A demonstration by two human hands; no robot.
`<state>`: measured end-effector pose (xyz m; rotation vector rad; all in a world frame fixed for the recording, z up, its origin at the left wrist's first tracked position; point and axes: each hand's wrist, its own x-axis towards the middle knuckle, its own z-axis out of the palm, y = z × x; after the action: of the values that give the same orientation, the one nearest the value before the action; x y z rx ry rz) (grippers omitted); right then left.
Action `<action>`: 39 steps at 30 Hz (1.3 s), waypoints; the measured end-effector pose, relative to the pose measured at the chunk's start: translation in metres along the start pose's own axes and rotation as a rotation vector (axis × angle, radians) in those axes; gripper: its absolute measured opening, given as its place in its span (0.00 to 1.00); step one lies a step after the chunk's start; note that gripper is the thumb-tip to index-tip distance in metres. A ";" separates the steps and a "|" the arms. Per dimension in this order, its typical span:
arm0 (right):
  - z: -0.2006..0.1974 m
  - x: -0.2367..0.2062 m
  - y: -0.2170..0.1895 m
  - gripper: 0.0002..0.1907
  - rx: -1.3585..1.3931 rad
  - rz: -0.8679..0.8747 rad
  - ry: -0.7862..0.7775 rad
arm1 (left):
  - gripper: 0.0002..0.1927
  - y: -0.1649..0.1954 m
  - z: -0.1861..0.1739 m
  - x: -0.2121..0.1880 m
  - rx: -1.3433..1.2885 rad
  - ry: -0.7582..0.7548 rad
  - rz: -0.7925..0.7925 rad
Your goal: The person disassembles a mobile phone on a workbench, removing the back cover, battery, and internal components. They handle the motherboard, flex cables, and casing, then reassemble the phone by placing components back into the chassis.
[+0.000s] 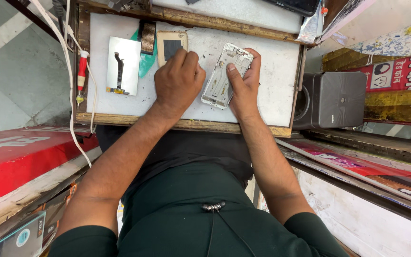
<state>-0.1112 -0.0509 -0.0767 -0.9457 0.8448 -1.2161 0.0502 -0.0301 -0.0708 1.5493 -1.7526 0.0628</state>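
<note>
A white phone frame (225, 76), opened and showing bare metal inside with small parts at its upper end, is seen lying tilted on the white top of the desk (277, 90), roughly at the middle of the work surface. It is gripped by the right hand (244, 81), whose thumb is laid along the frame's right edge and whose fingers are curled over its top corner. The left hand (177, 81) is held just left of the frame, closed into a loose fist with the fingertips pressed down on the desk; whether anything is pinched beneath them cannot be told.

Just beyond the left hand, and left of the frame, a gold-edged phone back (171, 46) with a dark square patch is partly covered by the knuckles. Farther left of the frame a silvery display panel (123, 65) with a dark flex strip is laid flat, a green card (146, 59) being tucked under its edge. At the desk's left rim, well apart from the frame, a red-handled screwdriver (81, 71) is seen beside white cables (67, 57). To the right of the frame, off the desk, a grey box (331, 100) is stood.
</note>
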 end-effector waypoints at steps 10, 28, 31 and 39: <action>-0.012 0.014 0.001 0.33 -0.388 -0.078 -0.084 | 0.12 -0.016 -0.007 -0.018 -0.949 -0.322 -0.529; -0.007 -0.033 -0.030 0.10 -0.883 -0.086 -0.209 | 0.08 -0.018 -0.011 -0.046 -1.062 -0.491 -0.600; -0.011 -0.050 -0.023 0.05 -0.819 -0.007 -0.181 | 0.07 -0.007 -0.016 -0.053 -0.914 -0.483 -0.447; -0.043 -0.073 0.005 0.05 -0.318 0.186 -0.121 | 0.07 0.016 -0.025 -0.066 -0.803 -0.555 -0.354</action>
<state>-0.1598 0.0161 -0.0954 -1.1563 1.0235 -0.8701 0.0462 0.0407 -0.0843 1.2758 -1.5444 -1.1943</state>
